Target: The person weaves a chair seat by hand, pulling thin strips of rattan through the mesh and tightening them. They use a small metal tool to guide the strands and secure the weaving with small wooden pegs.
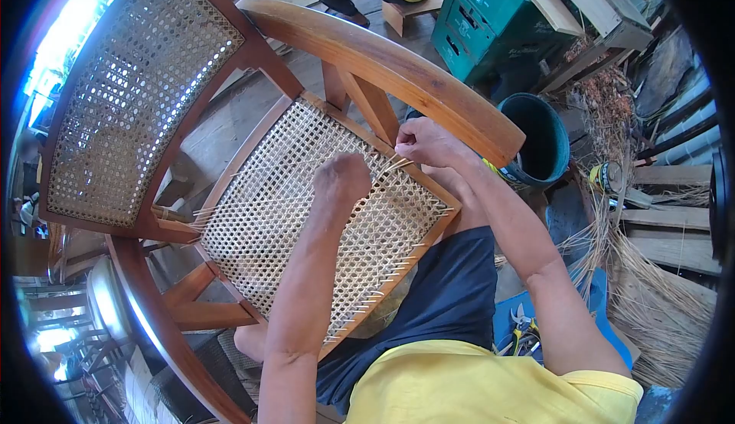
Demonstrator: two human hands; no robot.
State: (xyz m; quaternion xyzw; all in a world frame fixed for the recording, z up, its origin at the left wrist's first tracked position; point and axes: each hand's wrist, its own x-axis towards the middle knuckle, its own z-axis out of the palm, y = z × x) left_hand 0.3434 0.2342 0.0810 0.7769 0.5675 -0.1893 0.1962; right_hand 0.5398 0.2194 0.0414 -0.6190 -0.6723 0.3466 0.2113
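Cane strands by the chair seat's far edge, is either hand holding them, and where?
The right hand pinches the cane strands at their ends by the woven seat edge. The left hand rests fisted on the weave; its hold cannot be told.

Matt woven-cane seat (306, 210), glossy wooden frame (383, 64)

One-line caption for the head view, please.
Left hand presses on a chair's woven cane seat while the right hand pinches cane strands at its rear edge.

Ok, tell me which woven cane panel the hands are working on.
The pale cane seat panel under both hands; the left hand rests on it, unlike the darker-framed cane back panel standing apart.
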